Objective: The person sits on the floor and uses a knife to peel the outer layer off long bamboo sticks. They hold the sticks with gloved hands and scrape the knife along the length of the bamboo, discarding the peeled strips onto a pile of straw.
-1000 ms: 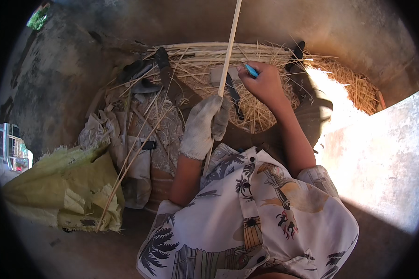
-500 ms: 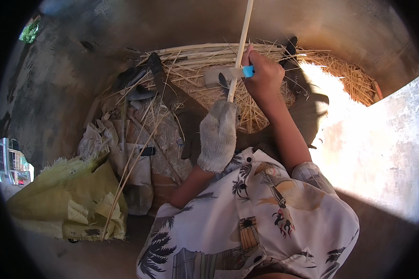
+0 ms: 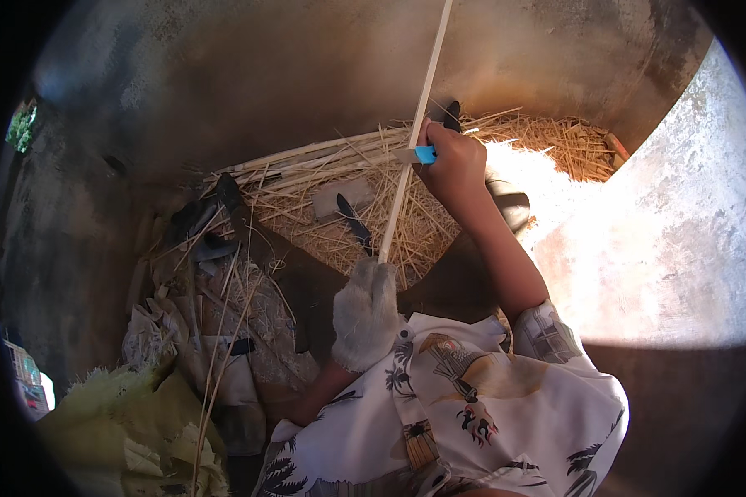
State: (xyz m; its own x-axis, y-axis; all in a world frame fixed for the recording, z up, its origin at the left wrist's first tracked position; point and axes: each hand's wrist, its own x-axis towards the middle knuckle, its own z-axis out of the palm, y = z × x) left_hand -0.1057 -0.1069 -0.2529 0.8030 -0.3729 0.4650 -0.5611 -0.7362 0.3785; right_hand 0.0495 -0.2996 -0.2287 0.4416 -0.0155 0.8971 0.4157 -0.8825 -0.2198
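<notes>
My left hand [image 3: 365, 315], in a pale knitted glove, is closed around the lower end of a long, pale bamboo strip [image 3: 427, 87] that slants up and away. Bare and closed, my right hand [image 3: 456, 161] grips a blue-handled knife [image 3: 425, 155] whose flat blade lies across the strip. A thumb presses close to the strip there. Just beyond the glove a dark pointed blade [image 3: 355, 222] shows; whether the glove holds it cannot be seen. On the shavings behind it lies a grey block [image 3: 342, 199].
Pale shavings [image 3: 427, 240] cover the ground between my outstretched legs. Long bamboo strips [image 3: 315, 157] lie along the far curved wall [image 3: 290, 91]. At the left are a yellow-green sack [image 3: 133, 422] and crumpled sheeting [image 3: 153, 327]. Strong sunlight falls at right.
The view has shifted, so the scene sits lower. My right hand and the knife are farther up the strip from the glove, with more strip between the hands. The dark blade shows more.
</notes>
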